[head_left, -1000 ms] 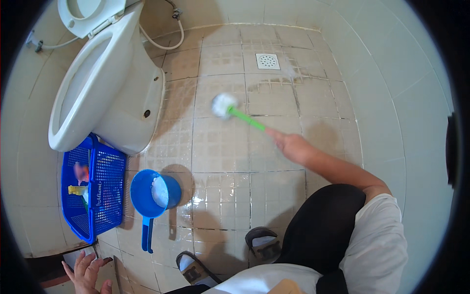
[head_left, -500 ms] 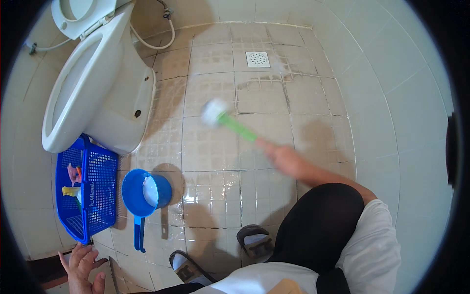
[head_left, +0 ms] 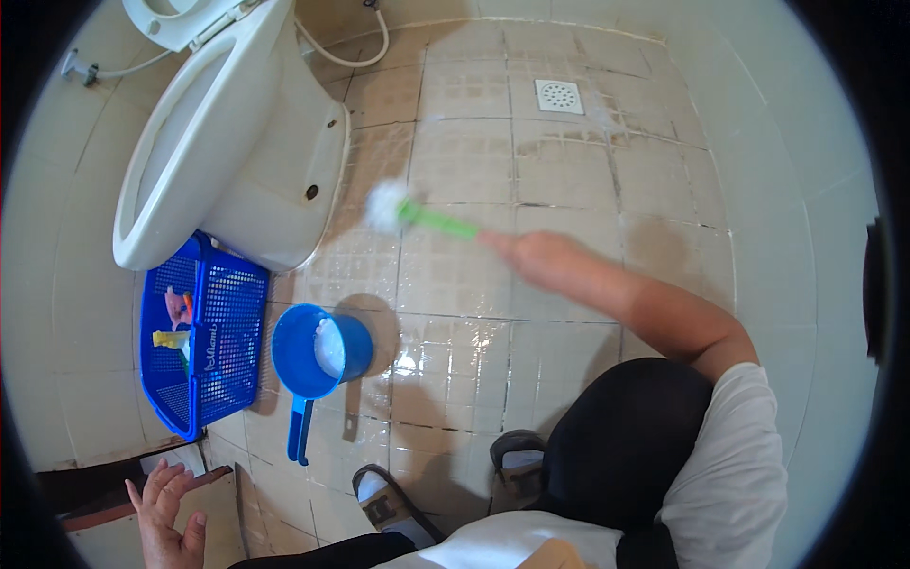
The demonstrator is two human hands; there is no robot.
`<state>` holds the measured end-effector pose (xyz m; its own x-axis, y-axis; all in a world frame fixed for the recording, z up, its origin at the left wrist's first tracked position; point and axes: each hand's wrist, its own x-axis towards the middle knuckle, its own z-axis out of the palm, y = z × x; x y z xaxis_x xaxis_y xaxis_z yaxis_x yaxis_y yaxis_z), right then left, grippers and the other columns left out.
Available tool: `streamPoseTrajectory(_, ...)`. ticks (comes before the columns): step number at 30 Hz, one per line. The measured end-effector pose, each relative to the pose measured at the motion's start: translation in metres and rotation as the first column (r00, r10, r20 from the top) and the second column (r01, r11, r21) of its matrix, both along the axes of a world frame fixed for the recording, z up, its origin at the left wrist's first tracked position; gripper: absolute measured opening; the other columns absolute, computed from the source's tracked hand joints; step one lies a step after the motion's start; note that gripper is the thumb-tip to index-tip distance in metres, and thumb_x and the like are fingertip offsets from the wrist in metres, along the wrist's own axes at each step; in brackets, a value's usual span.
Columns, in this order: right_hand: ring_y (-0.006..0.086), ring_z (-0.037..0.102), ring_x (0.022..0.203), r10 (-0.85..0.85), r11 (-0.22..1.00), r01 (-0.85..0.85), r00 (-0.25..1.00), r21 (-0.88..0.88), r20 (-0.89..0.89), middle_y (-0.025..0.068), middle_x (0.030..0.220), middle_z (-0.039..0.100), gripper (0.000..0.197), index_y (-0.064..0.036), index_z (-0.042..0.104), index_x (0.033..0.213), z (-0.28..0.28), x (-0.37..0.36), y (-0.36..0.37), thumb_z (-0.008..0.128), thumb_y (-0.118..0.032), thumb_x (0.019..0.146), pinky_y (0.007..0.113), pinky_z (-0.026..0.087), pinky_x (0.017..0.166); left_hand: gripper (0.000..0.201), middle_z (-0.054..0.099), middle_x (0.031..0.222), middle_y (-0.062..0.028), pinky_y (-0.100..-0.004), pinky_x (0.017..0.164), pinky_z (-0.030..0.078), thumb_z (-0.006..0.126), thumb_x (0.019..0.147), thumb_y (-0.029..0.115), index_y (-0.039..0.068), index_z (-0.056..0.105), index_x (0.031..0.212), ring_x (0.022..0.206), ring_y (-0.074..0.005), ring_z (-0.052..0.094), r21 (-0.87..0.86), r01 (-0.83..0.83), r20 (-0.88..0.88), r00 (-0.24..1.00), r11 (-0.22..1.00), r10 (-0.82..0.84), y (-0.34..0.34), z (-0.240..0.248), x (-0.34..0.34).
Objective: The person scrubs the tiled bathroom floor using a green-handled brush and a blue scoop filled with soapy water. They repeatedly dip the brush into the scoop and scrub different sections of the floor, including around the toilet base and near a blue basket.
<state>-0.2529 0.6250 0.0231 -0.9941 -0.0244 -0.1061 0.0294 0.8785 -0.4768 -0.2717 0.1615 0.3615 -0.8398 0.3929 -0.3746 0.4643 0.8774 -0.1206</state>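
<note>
My right hand (head_left: pixel 538 258) is closed around the green handle of a scrub brush (head_left: pixel 444 223) with a round white bristle head. The arm reaches out to the left over the wet floor tiles, and the bristle end is at the floor just right of the toilet base. Motion blurs the brush, so I cannot tell whether the bristles touch the tile. My left hand (head_left: pixel 169 517) is at the lower left with fingers spread, holding nothing. Between my hands a blue dipper (head_left: pixel 354 349) stands on the floor with whitish foamy contents.
A white toilet (head_left: pixel 270 180) stands at the upper left, its lid raised. Before it, a blue plastic basket (head_left: pixel 232 332) holds bottles with pink and yellow spray tops. A white floor drain (head_left: pixel 559 96) lies at the back. Tiled wall (head_left: pixel 806 256) rises on the right.
My right hand has swept the brush leftward across the floor toward the toilet base, its arm stretched farther out. The whole view has shifted a little. My left hand stays spread.
</note>
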Motion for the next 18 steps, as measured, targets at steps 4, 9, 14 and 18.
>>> streamPoseTrajectory(4, 0.0349, 0.061, 0.071, 0.255, 0.964, -0.264, 0.955, 0.045, 0.15, 0.0171, 0.076, 0.06, 0.039, -0.0284, 0.048, 0.13, 0.03, -0.041, -0.034, 0.039, -0.018, 0.093, 0.046, 0.05, 0.062, 0.04, 0.051, 0.134, -0.0057, -0.0625, 0.106, 0.009, 0.056, 0.087, 0.019, 0.017, 0.054, 0.128, 0.131, -0.0261, 0.039, 0.008, -0.073, 0.036, 0.997, 0.997, 0.073, -0.002, 0.005, 0.001)
streamPoseTrajectory(9, 0.0348, 0.062, 0.073, -0.221, 0.954, 0.217, 0.975, 0.206, -0.004, 0.0167, 0.084, 0.063, 0.036, -0.0217, 0.053, 0.124, 0.009, -0.156, 0.057, 0.036, -0.016, 0.094, 0.046, 0.051, 0.063, 0.038, 0.052, 0.132, -0.0052, -0.062, 0.106, 0.01, 0.057, 0.087, 0.017, 0.016, 0.055, 0.125, 0.131, -0.0257, 0.039, 0.031, -0.108, 0.015, 0.994, 0.994, 0.108, -0.012, 0.002, -0.001)
streamPoseTrajectory(14, 0.0347, 0.062, 0.074, 0.003, 0.973, -0.029, 0.994, 0.227, 0.113, 0.0184, 0.081, 0.063, 0.032, -0.0222, 0.056, 0.121, 0.005, -0.159, 0.029, 0.037, -0.023, 0.095, 0.046, 0.051, 0.065, 0.037, 0.054, 0.129, -0.0054, -0.0612, 0.106, 0.011, 0.057, 0.086, 0.015, 0.016, 0.056, 0.123, 0.13, -0.0257, 0.04, 0.056, -0.13, 0.03, 0.991, 0.99, 0.128, -0.021, -0.002, -0.003)
streamPoseTrajectory(18, 0.0351, 0.061, 0.069, 0.279, 0.952, -0.288, 0.956, 0.104, 0.095, 0.0178, 0.073, 0.061, 0.033, -0.0204, 0.053, 0.124, 0.039, -0.09, -0.036, 0.038, -0.022, 0.095, 0.047, 0.05, 0.064, 0.036, 0.055, 0.128, -0.006, -0.06, 0.107, 0.012, 0.057, 0.087, 0.016, 0.016, 0.057, 0.122, 0.128, -0.0257, 0.042, 0.015, -0.177, 0.04, 0.983, 0.984, 0.177, -0.023, -0.004, -0.002)
